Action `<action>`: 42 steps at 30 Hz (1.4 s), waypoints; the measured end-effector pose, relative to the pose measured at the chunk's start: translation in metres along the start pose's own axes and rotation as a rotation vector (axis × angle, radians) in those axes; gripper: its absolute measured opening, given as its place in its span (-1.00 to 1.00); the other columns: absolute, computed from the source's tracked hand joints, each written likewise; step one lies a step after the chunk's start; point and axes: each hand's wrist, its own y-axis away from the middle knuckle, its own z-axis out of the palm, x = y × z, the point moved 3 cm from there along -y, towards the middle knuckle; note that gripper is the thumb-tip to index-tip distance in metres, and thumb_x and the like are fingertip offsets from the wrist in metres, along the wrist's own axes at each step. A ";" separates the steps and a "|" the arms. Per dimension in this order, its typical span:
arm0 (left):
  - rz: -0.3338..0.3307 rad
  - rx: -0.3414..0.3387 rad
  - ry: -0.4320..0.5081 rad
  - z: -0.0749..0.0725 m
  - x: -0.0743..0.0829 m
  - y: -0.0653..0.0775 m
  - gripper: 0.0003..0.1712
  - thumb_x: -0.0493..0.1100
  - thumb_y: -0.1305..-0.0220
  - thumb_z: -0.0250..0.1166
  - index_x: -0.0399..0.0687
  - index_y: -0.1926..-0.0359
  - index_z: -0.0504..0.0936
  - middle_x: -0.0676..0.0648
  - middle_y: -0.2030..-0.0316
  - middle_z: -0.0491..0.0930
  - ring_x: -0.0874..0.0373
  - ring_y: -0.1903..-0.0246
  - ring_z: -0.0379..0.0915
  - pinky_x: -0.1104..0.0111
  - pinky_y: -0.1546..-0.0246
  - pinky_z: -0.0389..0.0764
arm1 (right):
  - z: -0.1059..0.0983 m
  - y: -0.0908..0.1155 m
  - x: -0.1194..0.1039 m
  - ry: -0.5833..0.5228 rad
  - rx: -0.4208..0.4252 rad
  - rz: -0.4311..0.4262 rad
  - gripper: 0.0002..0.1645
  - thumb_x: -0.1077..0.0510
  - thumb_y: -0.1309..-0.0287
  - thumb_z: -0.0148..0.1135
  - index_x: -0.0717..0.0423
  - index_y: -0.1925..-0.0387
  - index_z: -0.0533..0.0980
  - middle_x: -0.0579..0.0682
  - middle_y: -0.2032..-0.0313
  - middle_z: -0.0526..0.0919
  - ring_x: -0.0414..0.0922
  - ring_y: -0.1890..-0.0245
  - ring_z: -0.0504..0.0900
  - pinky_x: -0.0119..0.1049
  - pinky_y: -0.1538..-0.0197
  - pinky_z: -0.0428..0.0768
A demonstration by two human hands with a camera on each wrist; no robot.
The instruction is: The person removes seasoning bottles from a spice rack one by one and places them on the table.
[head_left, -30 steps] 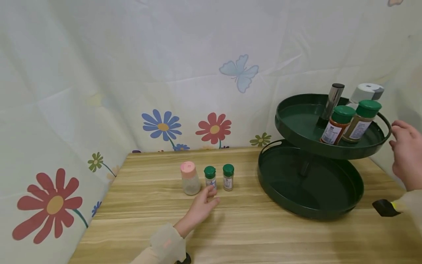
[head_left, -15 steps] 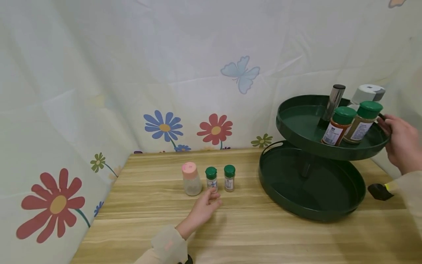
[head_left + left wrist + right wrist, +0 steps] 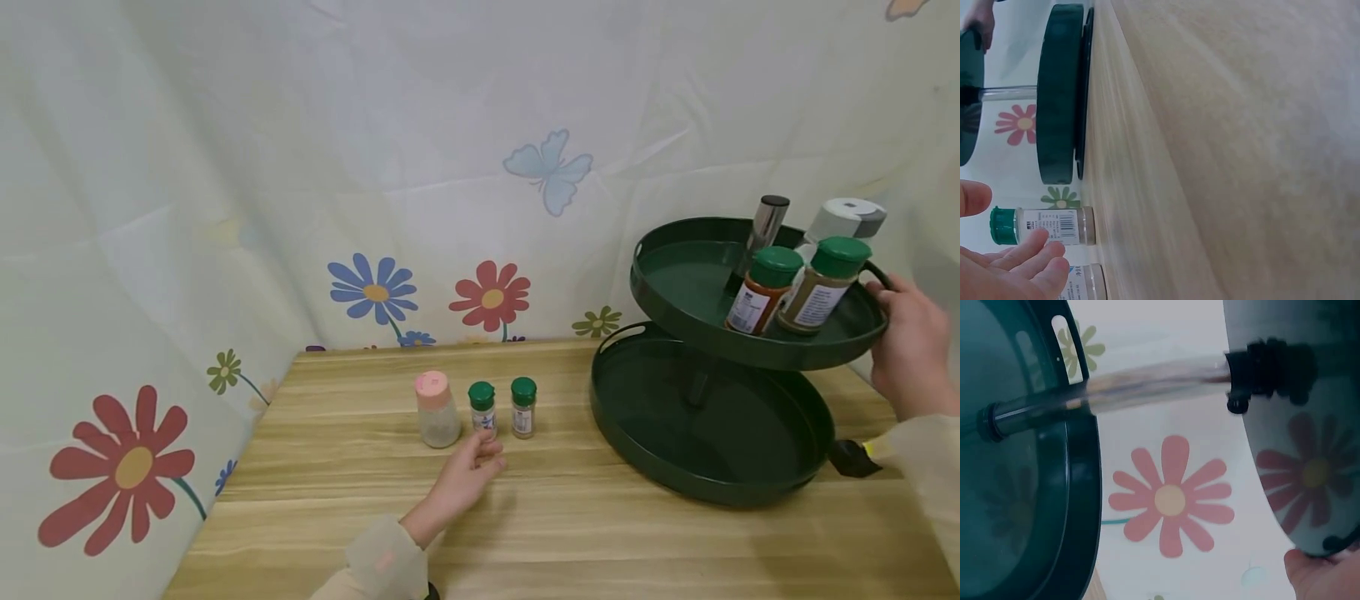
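Note:
My left hand [image 3: 467,477] is held low over the table with its fingers loosely extended, right at the base of a small green-capped spice jar [image 3: 482,400]. Nothing is in its grasp; in the left wrist view the fingers overlap a second green-capped spice jar [image 3: 1054,226]. A shaker with a pink lid [image 3: 437,417] stands to the left of both. At the right, my right hand [image 3: 911,350] grips the handle on the upper tray [image 3: 675,312] of a dark green two-tier turntable rack. Two larger green-capped jars, orange-red [image 3: 761,300] and brownish [image 3: 821,292], stand on that tray.
Behind them on the upper tray are a metal post with a black top [image 3: 767,229] and a white-and-grey bottle [image 3: 840,221]. The lower tray [image 3: 660,433] sits on the wooden table [image 3: 570,533]. A flower-printed curtain [image 3: 420,192] hangs close behind.
My right hand has moved left onto the upper tray's handle and taken hold. The tray has turned slightly, its front jars shifting left and the white bottle right. The left hand stays nearly still.

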 end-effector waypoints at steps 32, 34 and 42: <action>-0.030 -0.028 0.033 0.006 -0.007 -0.001 -0.43 -0.15 -0.25 0.06 -0.34 -0.20 0.18 -0.28 -0.04 0.43 -0.10 -0.02 0.39 0.11 0.00 0.42 | 0.032 0.067 -0.004 0.790 0.260 -0.197 -0.79 0.14 -0.20 -0.31 -0.25 0.46 0.20 -0.26 0.48 0.17 -0.37 0.46 0.15 -0.45 0.35 0.10; -0.032 -0.028 0.033 0.006 -0.007 -0.001 -0.43 -0.14 -0.25 0.06 -0.34 -0.21 0.18 -0.28 -0.04 0.43 -0.10 -0.02 0.38 0.11 -0.01 0.42 | 0.034 0.069 -0.003 0.755 0.236 -0.195 -0.78 0.15 -0.20 -0.30 -0.29 0.31 0.24 -0.34 0.40 0.21 -0.43 0.37 0.17 -0.51 0.27 0.12; -0.030 -0.025 0.041 0.006 -0.008 0.000 -0.43 -0.15 -0.25 0.06 -0.35 -0.21 0.17 -0.29 -0.03 0.43 -0.11 -0.02 0.38 0.12 0.00 0.43 | 0.033 0.069 -0.006 0.803 0.184 -0.185 -0.84 0.09 -0.25 -0.34 -0.30 0.33 0.16 -0.29 0.42 0.15 -0.39 0.42 0.16 -0.50 0.32 0.11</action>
